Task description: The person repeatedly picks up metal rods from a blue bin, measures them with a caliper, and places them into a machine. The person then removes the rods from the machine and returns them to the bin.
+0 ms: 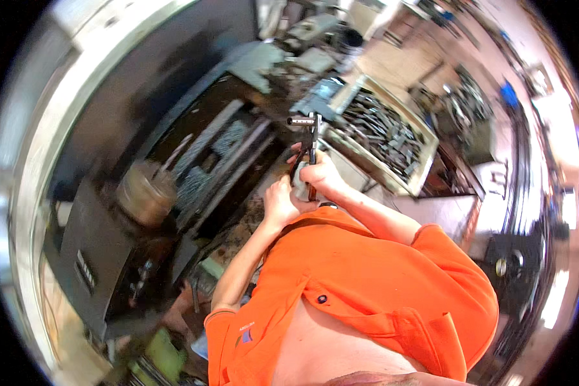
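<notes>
My right hand [321,175] is closed around a slim, upright metal bar tool [314,143] in front of my waist. A short, silvery cylinder with small dark holes [300,121] sits crosswise at the bar's upper end, pointing left. Whether the two are one piece I cannot tell. Close by on the left, my left hand [279,203] has its fingers bent inward beside the lower end of the bar. A pale patch, perhaps cloth [300,183], shows between the hands. What the left fingers grip is hidden.
A pale, shallow tray [424,183] heaped with dark metal parts [386,135] stands ahead on the right, on a metal stand. To the left is a dark machine [109,257] with a blurred round chuck-like part [146,192]. Several more metal pieces [457,100] lie beyond the tray.
</notes>
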Demonstrator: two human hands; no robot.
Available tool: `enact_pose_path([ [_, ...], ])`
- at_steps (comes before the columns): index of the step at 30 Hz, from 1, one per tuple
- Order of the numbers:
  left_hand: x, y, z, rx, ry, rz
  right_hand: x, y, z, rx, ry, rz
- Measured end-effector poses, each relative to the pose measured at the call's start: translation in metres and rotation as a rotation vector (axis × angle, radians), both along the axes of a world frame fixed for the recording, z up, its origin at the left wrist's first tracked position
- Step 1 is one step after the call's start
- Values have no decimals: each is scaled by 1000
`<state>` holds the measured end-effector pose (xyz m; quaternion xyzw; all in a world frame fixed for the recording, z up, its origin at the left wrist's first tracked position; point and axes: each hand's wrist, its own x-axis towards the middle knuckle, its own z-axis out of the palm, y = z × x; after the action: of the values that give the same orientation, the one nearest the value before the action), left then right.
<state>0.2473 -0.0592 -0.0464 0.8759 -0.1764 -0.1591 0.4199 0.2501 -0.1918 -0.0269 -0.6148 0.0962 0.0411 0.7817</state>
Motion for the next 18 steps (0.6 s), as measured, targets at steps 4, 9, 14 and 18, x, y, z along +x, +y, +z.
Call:
enact_pose_path([
  [4,-17,-42,14,156,-12,-268,-51,-46,-13,144,218,-329],
  [9,-13,-56,12,68,-20,-373,-72,-135,-70,611,604,-264],
  [14,-33,-25,-25,-123,245,96,-49,-217,-96,610,728,-205],
  [18,-86,10,-60,80,324,381,-11,-270,-87,506,659,-78],
])
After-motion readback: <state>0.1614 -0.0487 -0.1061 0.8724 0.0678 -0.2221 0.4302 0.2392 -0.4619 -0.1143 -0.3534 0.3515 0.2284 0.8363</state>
